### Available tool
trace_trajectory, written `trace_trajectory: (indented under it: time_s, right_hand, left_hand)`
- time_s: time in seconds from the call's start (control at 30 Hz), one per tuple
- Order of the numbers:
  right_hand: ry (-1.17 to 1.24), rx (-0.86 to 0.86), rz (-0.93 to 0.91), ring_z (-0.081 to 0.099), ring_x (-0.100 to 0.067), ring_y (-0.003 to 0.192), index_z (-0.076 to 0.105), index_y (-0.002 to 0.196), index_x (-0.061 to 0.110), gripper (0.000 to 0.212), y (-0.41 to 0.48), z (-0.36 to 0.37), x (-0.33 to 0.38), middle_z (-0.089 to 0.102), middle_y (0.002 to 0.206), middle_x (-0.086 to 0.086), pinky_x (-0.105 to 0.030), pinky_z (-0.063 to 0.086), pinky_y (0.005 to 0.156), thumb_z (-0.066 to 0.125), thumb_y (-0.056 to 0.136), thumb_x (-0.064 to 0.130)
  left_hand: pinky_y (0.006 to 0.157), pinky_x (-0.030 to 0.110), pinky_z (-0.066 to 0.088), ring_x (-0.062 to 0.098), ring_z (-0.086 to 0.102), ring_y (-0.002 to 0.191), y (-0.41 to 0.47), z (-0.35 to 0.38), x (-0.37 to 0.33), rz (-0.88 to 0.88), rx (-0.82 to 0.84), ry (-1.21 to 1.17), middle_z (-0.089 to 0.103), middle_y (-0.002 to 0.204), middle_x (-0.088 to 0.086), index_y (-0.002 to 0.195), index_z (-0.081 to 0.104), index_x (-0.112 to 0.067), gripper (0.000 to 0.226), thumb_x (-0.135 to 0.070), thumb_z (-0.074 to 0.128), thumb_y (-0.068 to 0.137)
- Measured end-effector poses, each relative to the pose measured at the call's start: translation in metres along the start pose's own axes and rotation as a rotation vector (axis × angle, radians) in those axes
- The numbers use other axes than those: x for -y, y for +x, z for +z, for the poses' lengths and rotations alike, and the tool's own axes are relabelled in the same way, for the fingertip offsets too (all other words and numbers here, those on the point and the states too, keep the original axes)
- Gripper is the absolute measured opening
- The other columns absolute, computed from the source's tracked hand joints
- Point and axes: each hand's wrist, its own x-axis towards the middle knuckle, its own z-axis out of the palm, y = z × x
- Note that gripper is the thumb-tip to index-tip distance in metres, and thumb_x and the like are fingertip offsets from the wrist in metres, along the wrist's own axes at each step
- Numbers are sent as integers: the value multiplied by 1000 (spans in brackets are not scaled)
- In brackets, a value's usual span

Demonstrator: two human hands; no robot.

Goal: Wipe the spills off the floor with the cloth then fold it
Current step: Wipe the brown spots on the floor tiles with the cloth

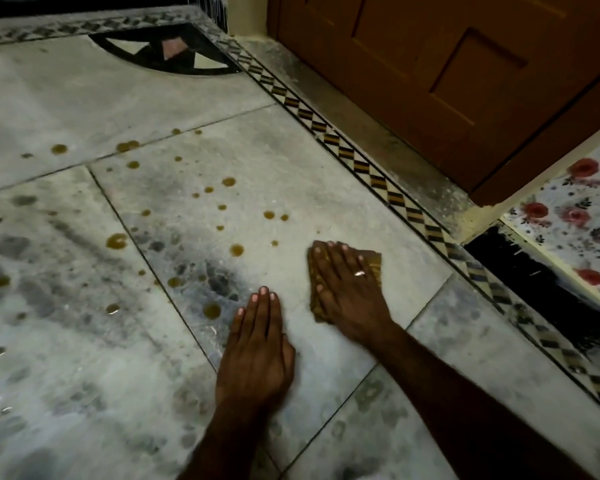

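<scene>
My right hand [343,285] lies flat with straight fingers on a small brown-yellow cloth [373,259], pressing it onto the pale marble floor [187,81]. Most of the cloth is hidden under the hand. My left hand [257,344] rests flat on the bare floor just left of it, fingers straight and together, holding nothing. Several brown spill drops [237,250] dot the tiles ahead and to the left, with one drop [211,310] close to my left fingertips and a bigger one [116,241] farther left.
A patterned black-and-tan border strip [361,166] runs diagonally along the floor's right side. Beyond it stands a brown wooden door [447,81]. A floral-covered surface [575,216] is at the right edge. A dark inlay [167,50] marks the far floor.
</scene>
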Motion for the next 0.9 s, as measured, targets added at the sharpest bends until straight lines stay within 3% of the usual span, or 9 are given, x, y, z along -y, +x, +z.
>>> trace_trajectory:
  time_s: [0.2, 0.27, 0.37, 0.5, 0.6, 0.77, 0.9]
  right_hand:
    - [-44, -21, -346, 10, -25, 158, 14, 163, 23, 64, -43, -7, 28, 15, 170, -5, -49, 15, 126, 35, 104, 38]
    - [-25, -7, -372, 12, -24, 157, 16, 162, 24, 65, -63, -10, 13, 16, 170, -3, -49, 17, 126, 37, 103, 38]
    - [1, -35, -195, 18, -28, 156, 21, 161, 18, 59, -54, -7, -20, 23, 168, -9, -56, 29, 120, 29, 105, 34]
    - [50, 27, 72, 20, -32, 155, 19, 162, 19, 64, 10, -5, -37, 23, 168, -11, -52, 16, 125, 22, 102, 41]
    - [52, 44, 92, 25, -35, 153, 23, 161, 15, 67, 54, -9, -23, 27, 166, -14, -51, 17, 124, 19, 100, 43]
    - [14, 49, -34, 22, -34, 154, 19, 161, 15, 69, 80, -5, 14, 26, 167, -12, -53, 18, 124, 16, 99, 44]
    - [-54, 22, -327, 16, -29, 156, 17, 162, 18, 62, 43, -2, 38, 20, 169, -9, -51, 18, 124, 26, 104, 39]
  left_hand:
    - [118, 51, 32, 34, 30, 149, -1, 3, 2, -9, -39, 14, 31, 159, 23, 150, 34, 5, 60, -25, 37, 97]
    - [118, 51, 32, 34, 29, 149, -1, 3, 2, -7, -45, 14, 30, 160, 23, 150, 33, 4, 60, -26, 36, 99]
    - [119, 50, 29, 33, 29, 150, 0, 1, 0, -21, -38, 3, 28, 161, 21, 152, 30, 3, 61, -27, 35, 99]
    - [121, 49, 26, 32, 28, 150, 0, 0, -2, -38, -11, 0, 27, 161, 22, 153, 27, 3, 62, -28, 31, 100]
    - [121, 49, 26, 33, 27, 150, 1, 1, -3, -48, -7, 2, 26, 161, 22, 153, 27, 3, 62, -28, 32, 99]
    - [122, 48, 24, 33, 23, 151, 1, 0, -4, -78, -22, 13, 23, 162, 23, 153, 26, 4, 65, -29, 35, 98]
    - [122, 49, 23, 35, 23, 151, 1, -1, -3, -102, -27, 18, 22, 162, 24, 153, 25, 5, 65, -27, 34, 97]
